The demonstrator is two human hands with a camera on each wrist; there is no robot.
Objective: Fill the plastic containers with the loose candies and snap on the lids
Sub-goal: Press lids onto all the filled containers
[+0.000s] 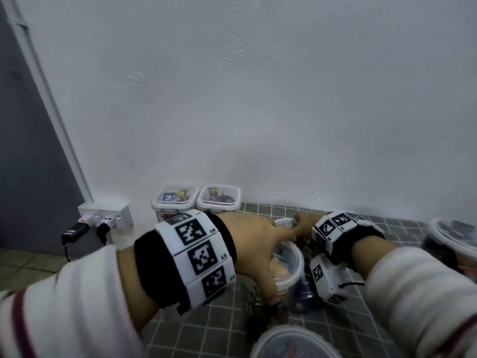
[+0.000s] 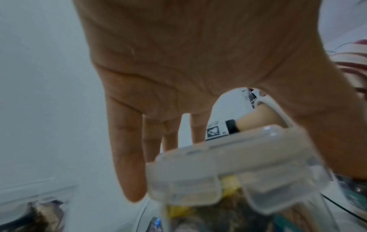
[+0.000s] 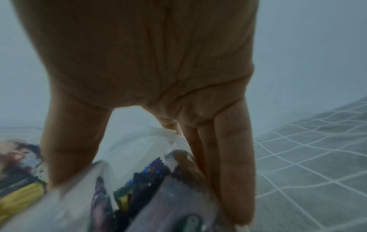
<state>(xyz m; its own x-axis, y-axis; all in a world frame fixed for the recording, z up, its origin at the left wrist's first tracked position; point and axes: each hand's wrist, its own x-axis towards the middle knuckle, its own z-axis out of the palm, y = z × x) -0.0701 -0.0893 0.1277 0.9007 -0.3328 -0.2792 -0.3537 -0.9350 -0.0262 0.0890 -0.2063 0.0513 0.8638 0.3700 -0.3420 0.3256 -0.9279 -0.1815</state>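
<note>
My left hand (image 1: 259, 241) reaches down over a clear plastic container (image 1: 289, 267) with candies inside. In the left wrist view its fingers (image 2: 129, 164) lie behind the clip-on lid (image 2: 228, 163) and the thumb is on the near side, so the hand grips the container's top. My right hand (image 1: 304, 223) is just behind and to the right. In the right wrist view its thumb and fingers (image 3: 234, 172) straddle and hold a second clear container (image 3: 151, 180) packed with dark blue and yellow wrapped candies. Blur hides the lid clips' state.
Two lidded containers (image 1: 175, 200) (image 1: 219, 198) with candies stand against the white wall. Another lidded container (image 1: 451, 236) is at the right edge, and one (image 1: 291, 342) at the bottom edge. The grey tile-patterned surface (image 1: 361, 321) runs right. A wall socket with plugs (image 1: 105, 218) is at the left.
</note>
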